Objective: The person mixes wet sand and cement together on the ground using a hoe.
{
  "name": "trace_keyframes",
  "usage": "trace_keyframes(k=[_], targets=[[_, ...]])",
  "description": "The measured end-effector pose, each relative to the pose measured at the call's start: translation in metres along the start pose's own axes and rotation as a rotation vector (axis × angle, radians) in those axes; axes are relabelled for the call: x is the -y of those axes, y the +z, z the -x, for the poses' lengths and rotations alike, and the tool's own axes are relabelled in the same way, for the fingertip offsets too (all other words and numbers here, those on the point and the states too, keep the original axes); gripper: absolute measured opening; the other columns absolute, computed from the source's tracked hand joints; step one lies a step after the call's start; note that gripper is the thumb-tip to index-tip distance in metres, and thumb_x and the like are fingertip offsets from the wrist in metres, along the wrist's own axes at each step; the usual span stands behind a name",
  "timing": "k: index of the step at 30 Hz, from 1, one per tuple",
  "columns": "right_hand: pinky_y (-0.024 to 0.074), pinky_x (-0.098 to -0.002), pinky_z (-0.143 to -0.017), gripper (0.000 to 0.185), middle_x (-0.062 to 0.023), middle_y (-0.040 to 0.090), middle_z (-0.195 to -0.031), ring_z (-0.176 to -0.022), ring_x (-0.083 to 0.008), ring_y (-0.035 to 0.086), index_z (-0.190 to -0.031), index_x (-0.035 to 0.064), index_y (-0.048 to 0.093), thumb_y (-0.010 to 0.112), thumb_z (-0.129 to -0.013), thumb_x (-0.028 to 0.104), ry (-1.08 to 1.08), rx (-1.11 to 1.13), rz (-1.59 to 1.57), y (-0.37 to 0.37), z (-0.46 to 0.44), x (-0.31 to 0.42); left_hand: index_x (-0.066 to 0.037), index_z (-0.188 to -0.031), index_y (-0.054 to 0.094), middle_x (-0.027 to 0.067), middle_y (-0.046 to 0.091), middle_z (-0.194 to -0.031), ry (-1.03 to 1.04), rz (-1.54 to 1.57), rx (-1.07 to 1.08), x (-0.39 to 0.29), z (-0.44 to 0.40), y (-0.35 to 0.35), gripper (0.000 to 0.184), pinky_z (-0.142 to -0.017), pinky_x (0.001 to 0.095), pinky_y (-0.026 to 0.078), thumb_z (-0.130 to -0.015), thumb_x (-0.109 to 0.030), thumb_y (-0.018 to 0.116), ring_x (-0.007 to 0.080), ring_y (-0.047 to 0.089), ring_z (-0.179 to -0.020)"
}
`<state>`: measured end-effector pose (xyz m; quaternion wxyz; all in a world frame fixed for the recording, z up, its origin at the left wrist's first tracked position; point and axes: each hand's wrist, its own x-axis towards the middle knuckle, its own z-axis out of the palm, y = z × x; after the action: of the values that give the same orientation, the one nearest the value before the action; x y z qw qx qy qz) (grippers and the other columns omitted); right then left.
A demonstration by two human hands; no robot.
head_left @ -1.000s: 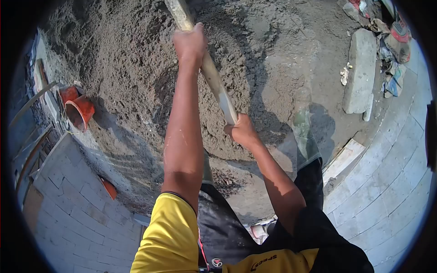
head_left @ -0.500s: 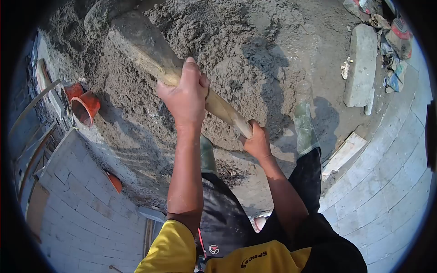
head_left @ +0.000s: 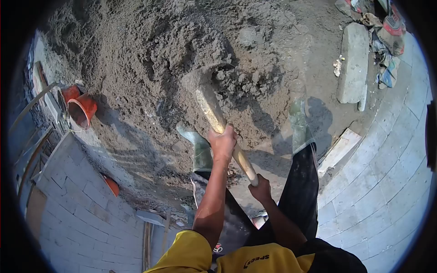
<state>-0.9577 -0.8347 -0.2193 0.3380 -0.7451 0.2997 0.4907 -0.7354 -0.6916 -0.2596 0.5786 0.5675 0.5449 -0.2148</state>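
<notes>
A hoe with a pale wooden handle (head_left: 210, 109) runs slantwise across the middle of the view. My left hand (head_left: 223, 142) wraps round the handle partway along. Lower down, my right hand (head_left: 261, 189) grips its end. The hoe's head is coated in mortar and sits in a heap of wet grey mortar (head_left: 173, 50); most of the blade is hidden. Loose clumps of mortar (head_left: 248, 84) lie just right of the head. My feet, in green rubber boots (head_left: 202, 152), stand apart on either side of the handle.
Two orange buckets (head_left: 83, 111) lie tipped at the left, with another orange piece (head_left: 111, 185) lower down. A concrete block (head_left: 354, 63) and crumpled bags (head_left: 391, 38) are at the upper right. A board (head_left: 340, 151) lies by the right block wall (head_left: 378, 195).
Both my hands have moved down and to the right with the hoe. Its head has come from the upper left into the mortar nearer my boots.
</notes>
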Motion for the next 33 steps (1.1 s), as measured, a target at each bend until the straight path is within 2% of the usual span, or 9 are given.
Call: trace_keyframes(k=[4, 7, 9, 12, 15, 19, 23, 29, 33], targets=[[0.0521, -0.0478, -0.069, 0.021, -0.0163, 0.069, -0.083, -0.082, -0.0383, 0.067, -0.092, 0.0081, 0.059, 0.069, -0.075, 0.016, -0.475, -0.060, 0.016, -0.010, -0.073, 0.100, -0.003, -0.088, 0.050, 0.0023, 0.050, -0.072, 0.386, 0.399, -0.168, -0.098, 0.003, -0.075, 0.012, -0.054, 0.0287, 0.044, -0.095, -0.008, 0.059, 0.0118, 0.047, -0.058], [0.0530, -0.0475, -0.072, 0.026, -0.0199, 0.069, -0.083, -0.083, -0.0390, 0.068, -0.094, 0.0046, 0.063, 0.070, -0.072, 0.015, -0.521, 0.144, 0.133, -0.030, -0.142, 0.223, -0.004, -0.080, 0.050, 0.0013, 0.047, -0.069, 0.632, 0.384, -0.343, -0.184, -0.067, -0.093, 0.016, -0.055, 0.0286, 0.043, -0.094, -0.010, 0.056, 0.0120, 0.047, -0.058], [0.0536, -0.0467, -0.073, 0.028, -0.0210, 0.069, -0.083, -0.084, -0.0385, 0.069, -0.096, 0.0038, 0.065, 0.069, -0.071, 0.015, -0.594, 0.165, 0.166, -0.027, -0.163, 0.230, -0.004, -0.074, 0.051, 0.0021, 0.048, -0.061, 0.562, 0.281, -0.356, -0.186, -0.140, -0.092, 0.014, -0.050, 0.0296, 0.041, -0.087, -0.007, 0.056, 0.0128, 0.048, -0.053], [0.0545, -0.0435, -0.077, 0.033, -0.0242, 0.070, -0.090, -0.087, -0.0383, 0.069, -0.098, -0.0016, 0.067, 0.069, -0.071, 0.018, -0.177, 0.254, 0.103, -0.034, -0.138, 0.160, -0.001, -0.073, 0.055, 0.0066, 0.055, -0.063, 0.060, 0.144, -0.194, -0.058, -0.220, -0.040, 0.015, -0.050, 0.0298, 0.041, -0.086, -0.007, 0.061, 0.0146, 0.050, -0.051], [0.0540, -0.0441, -0.078, 0.038, -0.0248, 0.069, -0.090, -0.089, -0.0399, 0.068, -0.102, -0.0005, 0.065, 0.070, -0.070, 0.018, -0.113, 0.124, 0.193, -0.060, -0.069, 0.069, 0.000, -0.075, 0.056, 0.0069, 0.055, -0.063, -0.144, 0.242, -0.109, 0.034, -0.154, 0.003, 0.017, -0.044, 0.0317, 0.043, -0.087, -0.010, 0.062, 0.0160, 0.052, -0.048], [0.0537, -0.0468, -0.077, 0.042, -0.0250, 0.068, -0.089, -0.089, -0.0403, 0.068, -0.104, 0.0013, 0.063, 0.073, -0.068, 0.020, 0.021, 0.105, 0.255, -0.067, 0.005, 0.013, -0.004, -0.079, 0.056, 0.0050, 0.054, -0.063, -0.156, 0.221, -0.083, 0.034, -0.020, -0.004, 0.013, -0.046, 0.0305, 0.043, -0.088, -0.012, 0.060, 0.0148, 0.053, -0.051], [0.0534, -0.0486, -0.073, 0.035, -0.0218, 0.069, -0.086, -0.084, -0.0413, 0.068, -0.100, 0.0039, 0.060, 0.073, -0.070, 0.018, -0.298, 0.052, 0.163, -0.034, -0.022, 0.054, 0.001, -0.084, 0.054, 0.0055, 0.053, -0.068, 0.201, 0.355, -0.206, -0.054, 0.018, -0.059, 0.011, -0.050, 0.0316, 0.044, -0.089, -0.006, 0.061, 0.0150, 0.052, -0.053], [0.0535, -0.0493, -0.074, 0.028, -0.0229, 0.069, -0.090, -0.085, -0.0401, 0.068, -0.097, 0.0025, 0.061, 0.070, -0.075, 0.016, -0.500, 0.149, 0.151, 0.014, -0.164, 0.263, -0.003, -0.069, 0.050, 0.0066, 0.053, -0.062, 0.652, 0.237, -0.295, -0.219, -0.171, -0.128, 0.017, -0.050, 0.0309, 0.044, -0.084, -0.007, 0.055, 0.0144, 0.052, -0.052], [0.0551, -0.0457, -0.078, 0.035, -0.0239, 0.070, -0.092, -0.089, -0.0382, 0.070, -0.105, 0.0003, 0.065, 0.070, -0.074, 0.017, -0.201, 0.141, 0.094, -0.006, -0.151, 0.203, 0.006, -0.080, 0.054, 0.0104, 0.057, -0.063, 0.129, 0.149, -0.166, -0.101, -0.253, -0.051, 0.014, -0.048, 0.0331, 0.044, -0.081, -0.007, 0.060, 0.0182, 0.053, -0.050]])
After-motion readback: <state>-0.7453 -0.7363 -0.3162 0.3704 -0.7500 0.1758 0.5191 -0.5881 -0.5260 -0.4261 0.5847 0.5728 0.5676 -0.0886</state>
